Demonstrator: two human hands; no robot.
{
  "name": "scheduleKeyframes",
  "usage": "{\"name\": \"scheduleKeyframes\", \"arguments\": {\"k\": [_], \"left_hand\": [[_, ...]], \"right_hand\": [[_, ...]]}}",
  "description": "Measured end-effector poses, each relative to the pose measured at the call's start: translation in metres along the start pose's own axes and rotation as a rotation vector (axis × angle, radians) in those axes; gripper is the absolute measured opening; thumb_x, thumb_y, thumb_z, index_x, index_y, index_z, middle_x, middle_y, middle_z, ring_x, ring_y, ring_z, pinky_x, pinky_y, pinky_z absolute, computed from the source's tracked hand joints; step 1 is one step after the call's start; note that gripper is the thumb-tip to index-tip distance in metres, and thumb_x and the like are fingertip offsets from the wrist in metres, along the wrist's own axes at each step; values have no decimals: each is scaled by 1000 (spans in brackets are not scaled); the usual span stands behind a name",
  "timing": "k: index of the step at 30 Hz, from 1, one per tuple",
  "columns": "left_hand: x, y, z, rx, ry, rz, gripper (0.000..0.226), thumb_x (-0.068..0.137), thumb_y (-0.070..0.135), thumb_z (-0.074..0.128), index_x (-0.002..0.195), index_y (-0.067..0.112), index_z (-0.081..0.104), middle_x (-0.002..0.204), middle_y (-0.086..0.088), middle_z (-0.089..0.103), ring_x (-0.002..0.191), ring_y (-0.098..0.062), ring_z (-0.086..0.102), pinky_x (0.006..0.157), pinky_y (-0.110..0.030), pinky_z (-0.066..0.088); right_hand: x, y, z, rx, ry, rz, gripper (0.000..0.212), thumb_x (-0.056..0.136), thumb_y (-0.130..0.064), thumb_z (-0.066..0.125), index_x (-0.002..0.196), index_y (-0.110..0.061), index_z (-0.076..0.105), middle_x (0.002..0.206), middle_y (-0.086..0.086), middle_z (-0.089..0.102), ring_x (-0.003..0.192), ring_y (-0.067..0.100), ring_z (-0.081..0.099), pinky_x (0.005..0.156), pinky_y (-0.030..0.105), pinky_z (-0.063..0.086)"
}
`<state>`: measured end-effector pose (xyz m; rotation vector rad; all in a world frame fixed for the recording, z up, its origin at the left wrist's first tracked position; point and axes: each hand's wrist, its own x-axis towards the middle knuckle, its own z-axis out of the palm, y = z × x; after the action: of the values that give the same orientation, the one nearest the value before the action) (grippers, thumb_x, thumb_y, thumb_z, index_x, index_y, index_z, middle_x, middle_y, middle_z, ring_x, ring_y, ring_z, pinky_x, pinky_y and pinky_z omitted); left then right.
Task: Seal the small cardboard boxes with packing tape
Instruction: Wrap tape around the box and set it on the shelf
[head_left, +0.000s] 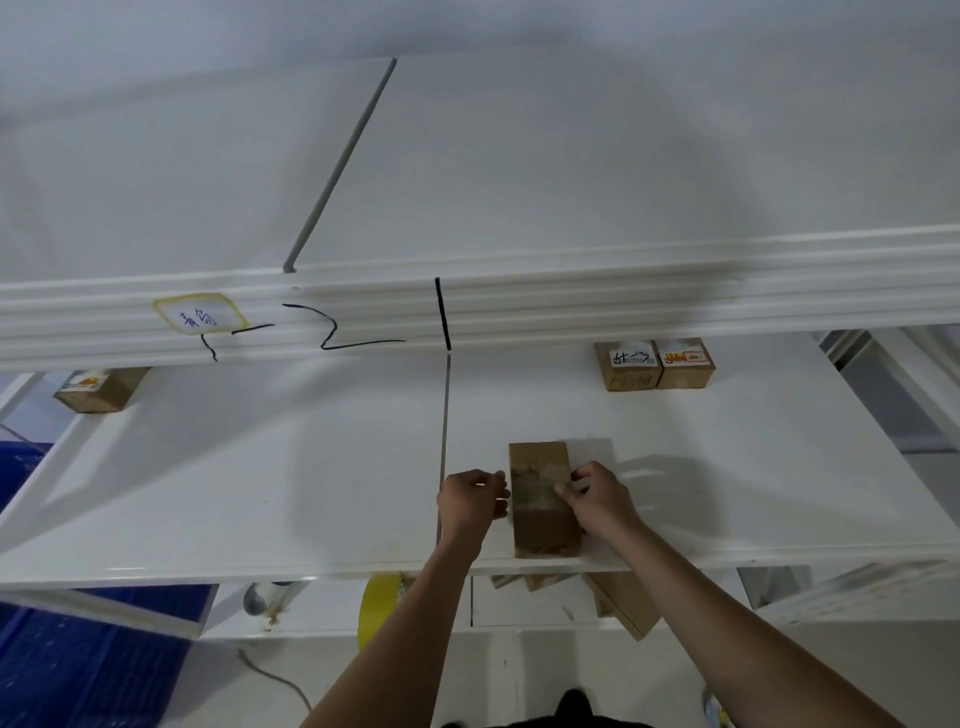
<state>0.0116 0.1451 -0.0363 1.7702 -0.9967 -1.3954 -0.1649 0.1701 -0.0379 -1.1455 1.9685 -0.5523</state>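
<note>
A small brown cardboard box (540, 460) lies on the white shelf (260, 467) near its front edge, long side pointing away from me. A shiny band of clear tape crosses its top at the middle. My left hand (470, 501) sits against the box's left side with its fingers curled, apparently pinching the tape end there. My right hand (597, 499) rests on the box's right side, fingertips pressing the tape down on the top. A yellow tape roll (379, 603) sits on the lower shelf below, partly hidden by my left forearm.
Two labelled small boxes (654, 366) stand at the back right of the shelf, another (98, 389) at the back left. More cardboard boxes (618, 597) lie on the lower shelf. Blue crates (78, 665) stand at lower left. An upper shelf edge (467, 306) overhangs.
</note>
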Motion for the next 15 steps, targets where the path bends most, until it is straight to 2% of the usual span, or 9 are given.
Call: {"name": "scheduleKeyframes", "arguments": {"k": [4,8,11,12,14,15], "left_hand": [[-5,3,2,9,-2,-37,20,92,13,71,82,-3,74,75,-12,76,65,-21,75,58,-23,59],[-3,7,2,97,-7,-39,24,89,10,73,74,-9,73,71,-16,74,63,-25,74,69,-38,64],[-1,17,5,320,-11,-23,34,91,13,69,60,-1,66,60,-10,69,53,-20,70,55,-27,59],[-2,23,7,396,-39,-35,31,92,14,67,64,1,64,62,-8,70,53,-19,69,52,-26,58],[-4,37,9,507,-125,-68,20,95,13,63,79,0,61,77,-14,75,61,-23,74,51,-27,58],[-6,44,11,551,-167,-73,18,96,12,60,82,2,58,85,-17,76,63,-23,74,44,-25,54]], "right_hand": [[0,0,2,-6,14,-2,33,97,-33,64,123,-15,53,111,2,60,96,20,58,81,35,55],[2,0,2,1,23,17,30,97,-31,65,121,-16,56,114,3,61,97,20,59,85,37,56],[1,-2,2,19,40,22,27,97,-28,66,118,-14,59,109,1,59,97,20,58,88,37,55],[1,-2,2,16,49,20,27,97,-28,66,118,-13,60,108,2,60,96,21,59,86,35,54],[0,-1,3,-5,68,26,26,96,-29,67,115,-11,63,107,5,65,98,24,63,83,32,52],[1,0,3,-15,73,41,25,95,-30,68,109,-10,68,104,7,69,96,25,66,83,32,53]]}}
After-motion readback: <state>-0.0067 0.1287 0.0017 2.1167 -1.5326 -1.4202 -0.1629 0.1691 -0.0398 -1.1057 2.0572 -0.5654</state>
